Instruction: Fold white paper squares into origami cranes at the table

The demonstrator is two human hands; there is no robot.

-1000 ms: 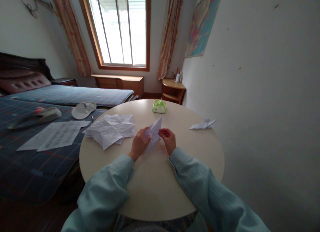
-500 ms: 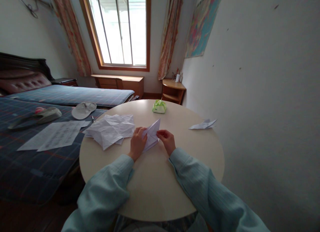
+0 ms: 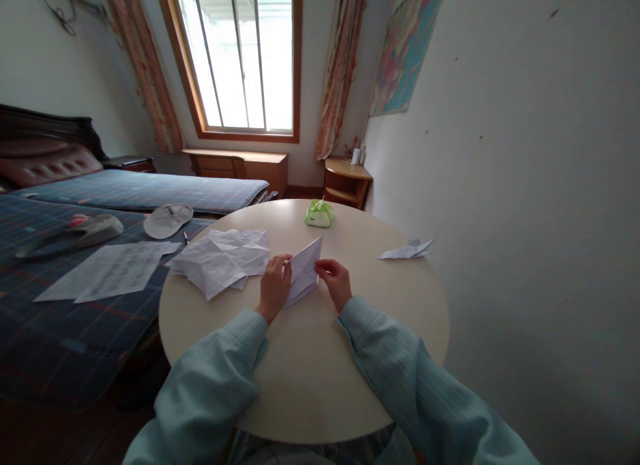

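Observation:
A folded sheet of white paper is held between my two hands over the middle of the round table. My left hand grips its left edge, thumb on the near face and fingers behind. At the right edge, my right hand pinches the paper between thumb and fingertips. Creases cross the paper, and its top comes to a point. Left of my left hand lies a pile of creased white sheets. Farther right on the table rests a folded paper piece with pointed ends.
A green and white tissue pack stands at the table's far edge. On the left, a bed carries printed sheets, a white cap and a grey strapped item. A wall runs along the right.
The left thumb has shifted left and up, baring more of the paper's face. The paper has tilted slightly; my right hand stays pinched at its right edge.

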